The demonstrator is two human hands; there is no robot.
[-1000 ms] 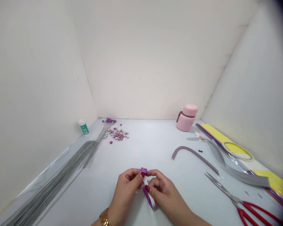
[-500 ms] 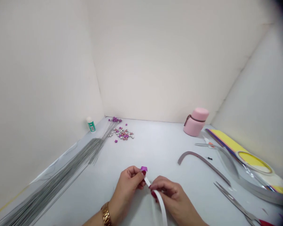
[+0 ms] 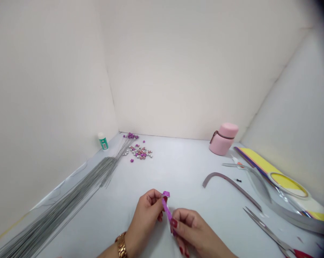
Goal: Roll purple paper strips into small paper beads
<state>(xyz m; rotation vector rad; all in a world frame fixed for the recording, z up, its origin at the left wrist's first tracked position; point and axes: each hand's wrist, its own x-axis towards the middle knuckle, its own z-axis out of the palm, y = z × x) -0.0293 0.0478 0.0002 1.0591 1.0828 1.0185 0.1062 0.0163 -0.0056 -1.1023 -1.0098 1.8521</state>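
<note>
Purple strip, partly hidden by right hand, scissors cut off

A single camera, worn on the head, looks forward and down from above and behind the fingers. It sees them from fairly near, low and central, with the tabletop around them, side walls flanking them and the back wall farthest beyond.
</note>
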